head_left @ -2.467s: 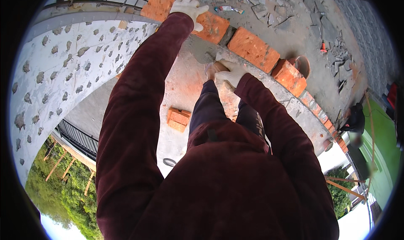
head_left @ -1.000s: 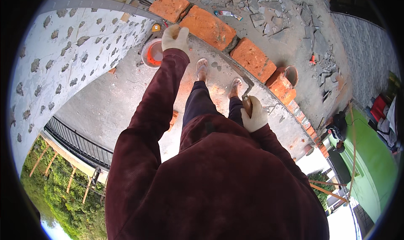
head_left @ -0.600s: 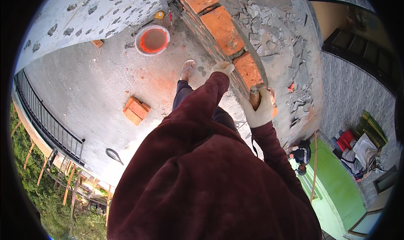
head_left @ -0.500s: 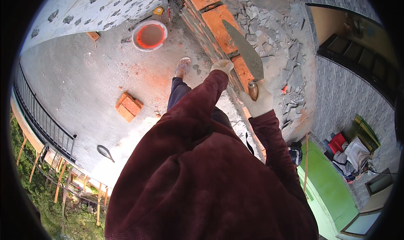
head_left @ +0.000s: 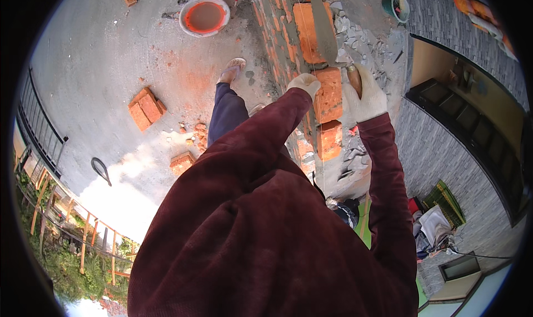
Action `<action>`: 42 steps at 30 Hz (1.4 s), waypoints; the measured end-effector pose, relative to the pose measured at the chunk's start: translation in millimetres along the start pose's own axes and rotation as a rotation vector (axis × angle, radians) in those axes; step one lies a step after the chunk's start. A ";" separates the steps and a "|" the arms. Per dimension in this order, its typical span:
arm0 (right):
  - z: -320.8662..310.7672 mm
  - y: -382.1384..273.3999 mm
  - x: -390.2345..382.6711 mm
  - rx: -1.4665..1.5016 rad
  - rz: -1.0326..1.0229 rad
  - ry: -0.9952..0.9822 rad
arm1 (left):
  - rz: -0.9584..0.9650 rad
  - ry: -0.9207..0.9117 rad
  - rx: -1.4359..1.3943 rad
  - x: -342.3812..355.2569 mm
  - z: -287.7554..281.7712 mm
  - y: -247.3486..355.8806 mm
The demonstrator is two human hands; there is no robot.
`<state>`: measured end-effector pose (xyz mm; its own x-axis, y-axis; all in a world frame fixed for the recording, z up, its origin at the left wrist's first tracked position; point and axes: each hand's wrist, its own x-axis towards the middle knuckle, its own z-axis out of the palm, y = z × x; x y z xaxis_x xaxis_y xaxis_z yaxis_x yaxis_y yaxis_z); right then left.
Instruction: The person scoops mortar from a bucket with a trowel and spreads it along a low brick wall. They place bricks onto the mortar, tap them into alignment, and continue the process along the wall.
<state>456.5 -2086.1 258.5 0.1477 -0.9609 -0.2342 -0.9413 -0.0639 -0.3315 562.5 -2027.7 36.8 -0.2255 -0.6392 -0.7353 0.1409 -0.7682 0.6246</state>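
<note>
My right hand [head_left: 367, 97], in a white glove, grips the wooden handle [head_left: 353, 79] of a trowel, its long grey blade [head_left: 323, 31] lying over the top bricks [head_left: 307, 31] of a low wall. My left hand [head_left: 303, 85], also gloved, is at the left edge of a red brick [head_left: 328, 97], fingers curled; what they hold, if anything, is hidden. A thin string [head_left: 314, 61] runs lengthwise along the wall top. Grey mortar fills joints down the wall's side [head_left: 271, 28].
A mortar bucket [head_left: 204, 14], brick piles [head_left: 145, 109], a black loop [head_left: 101, 170] and my sandalled foot [head_left: 233, 67] are left of the wall. Broken tile rubble [head_left: 355, 34] and a green bucket [head_left: 398, 9] lie right. A railing [head_left: 44, 122] edges the floor. A partly hidden person [head_left: 344, 210] is behind my arm.
My view has turned along the wall. My left hand has dropped from the brick tops to the wall's near edge; my right hand has raised the trowel over the bricks.
</note>
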 end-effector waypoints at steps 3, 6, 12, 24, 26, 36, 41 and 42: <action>11.8 8.3 30.5 -0.132 -0.058 -0.196 | 0.022 0.023 0.137 -6.0 7.6 10.4; 23.7 11.7 62.9 -0.272 -0.040 -0.372 | 0.152 0.145 0.255 -8.6 18.5 7.1; 36.5 12.6 73.8 -0.117 -0.082 -0.271 | 0.109 0.196 0.226 -17.3 21.4 8.2; 38.0 -4.6 73.9 -0.252 -0.056 -0.278 | 0.066 0.096 0.273 -11.9 15.4 18.2; 37.0 4.6 77.1 -0.397 0.060 -0.548 | 0.066 0.101 0.272 -12.8 17.8 14.3; 50.5 4.9 79.6 -0.455 0.053 -0.560 | -0.007 0.046 0.233 -13.5 9.0 20.8; 10.8 -25.4 50.7 -0.021 0.033 -0.306 | 0.010 -0.010 0.258 -25.0 1.0 25.3; -8.0 -37.3 46.0 0.105 0.027 -0.166 | 0.056 0.056 0.303 -26.4 0.1 22.9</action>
<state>495.9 -2130.1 267.4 0.1787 -0.9038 -0.3889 -0.9099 -0.0015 -0.4148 571.5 -2028.4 70.5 -0.1704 -0.6875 -0.7059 -0.1437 -0.6914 0.7081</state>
